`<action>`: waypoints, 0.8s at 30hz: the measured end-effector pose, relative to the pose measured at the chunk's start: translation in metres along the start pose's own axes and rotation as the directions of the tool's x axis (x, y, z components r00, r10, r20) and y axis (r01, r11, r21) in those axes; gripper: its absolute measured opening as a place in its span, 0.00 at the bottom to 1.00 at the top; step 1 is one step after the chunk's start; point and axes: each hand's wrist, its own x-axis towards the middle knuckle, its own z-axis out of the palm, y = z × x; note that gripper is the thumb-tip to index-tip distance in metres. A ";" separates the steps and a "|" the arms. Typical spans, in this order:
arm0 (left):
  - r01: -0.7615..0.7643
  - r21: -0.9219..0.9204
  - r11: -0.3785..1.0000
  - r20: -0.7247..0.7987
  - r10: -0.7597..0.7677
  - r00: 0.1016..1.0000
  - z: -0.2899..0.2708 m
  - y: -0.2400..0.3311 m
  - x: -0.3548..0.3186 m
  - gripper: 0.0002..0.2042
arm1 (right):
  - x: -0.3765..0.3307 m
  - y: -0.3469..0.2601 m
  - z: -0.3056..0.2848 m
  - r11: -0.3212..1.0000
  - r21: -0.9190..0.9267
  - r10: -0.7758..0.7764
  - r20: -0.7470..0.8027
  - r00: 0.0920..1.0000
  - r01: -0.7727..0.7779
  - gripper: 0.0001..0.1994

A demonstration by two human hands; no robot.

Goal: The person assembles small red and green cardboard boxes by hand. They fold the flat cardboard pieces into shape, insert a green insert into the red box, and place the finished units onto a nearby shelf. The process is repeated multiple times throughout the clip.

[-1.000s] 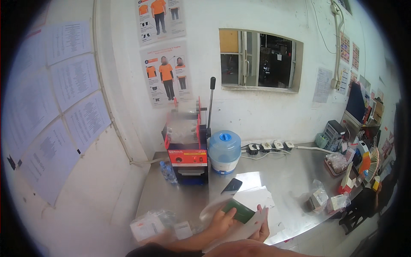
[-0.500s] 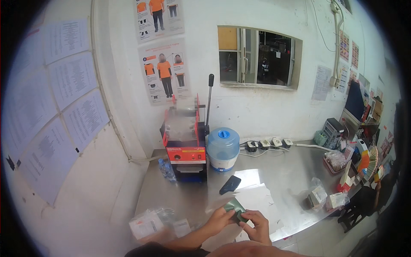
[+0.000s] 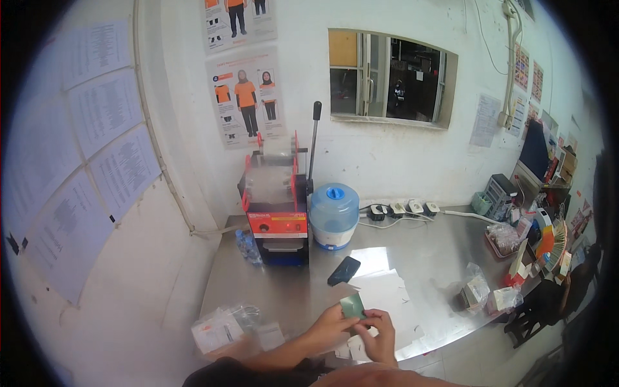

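A small green cardboard piece [image 3: 352, 306] is held up over the table, with a pale flap [image 3: 338, 294] standing at its far left side. It looks like part of a folding carton, though my fingers hide its near edge. My left hand [image 3: 331, 329] grips it from the left. My right hand [image 3: 380, 330] pinches its lower right edge, fingers curled. Beneath and beyond my hands lie flat white cardboard blanks [image 3: 383, 295] with cut tabs. A dark phone [image 3: 343, 271] lies just past them.
A red cup-sealing machine [image 3: 277, 219] with an upright lever stands at the back left, beside a blue-lidded water container [image 3: 334, 216]. Bagged white boxes lie at the left [image 3: 219, 330] and right [image 3: 476, 291]. Power sockets [image 3: 403, 209] line the wall; a loaded tray [image 3: 503, 242] sits far right.
The green piece has turned more upright, and its pale flap now shows beyond my left hand. My right hand has shifted slightly left and up. The whole view has tilted a little.
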 end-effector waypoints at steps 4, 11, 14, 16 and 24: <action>-0.156 0.777 0.610 0.423 -0.321 0.848 -0.029 0.033 -0.007 0.19 | 0.007 -0.020 -0.022 0.998 -0.041 -0.046 -0.016 0.999 0.046 0.20; -0.166 0.895 0.415 0.320 -0.337 0.886 -0.042 0.015 -0.009 0.14 | -0.012 -0.016 0.001 0.898 -0.439 0.218 0.440 0.871 -0.003 0.23; -0.113 0.902 0.417 0.231 -0.244 0.942 -0.039 0.010 -0.013 0.16 | -0.022 -0.001 0.017 0.813 -0.581 0.343 0.426 0.837 -0.037 0.19; -0.103 0.894 0.436 0.203 -0.190 0.960 -0.035 0.001 -0.013 0.22 | -0.023 0.006 0.018 0.813 -0.582 0.278 0.423 0.862 0.024 0.18; 0.041 0.038 0.998 -0.274 -0.029 0.961 -0.018 -0.059 -0.006 0.37 | -0.001 0.005 0.006 0.899 -0.376 -0.173 0.168 0.970 0.225 0.13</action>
